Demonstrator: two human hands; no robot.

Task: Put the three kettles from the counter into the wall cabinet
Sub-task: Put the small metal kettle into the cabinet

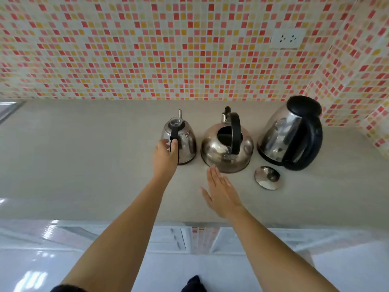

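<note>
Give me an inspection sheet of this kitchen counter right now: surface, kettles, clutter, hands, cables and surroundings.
Surface: pale beige counter, dry, no spills visible.
Job's things: small steel kettle, round whistling kettle with its lid off and opening showing, tall electric kettle; all three stand upright in a row near the wall.
Clutter: loose steel lid lies on the counter in front of the gap between the round and electric kettles.
Hands: left hand closed on the small kettle's black handle; right hand open and flat, near the round kettle, holding nothing.
Cables: nothing seen.
Surroundings: mosaic tile wall with a white socket, nothing plugged in; wall cabinet out of view.
</note>
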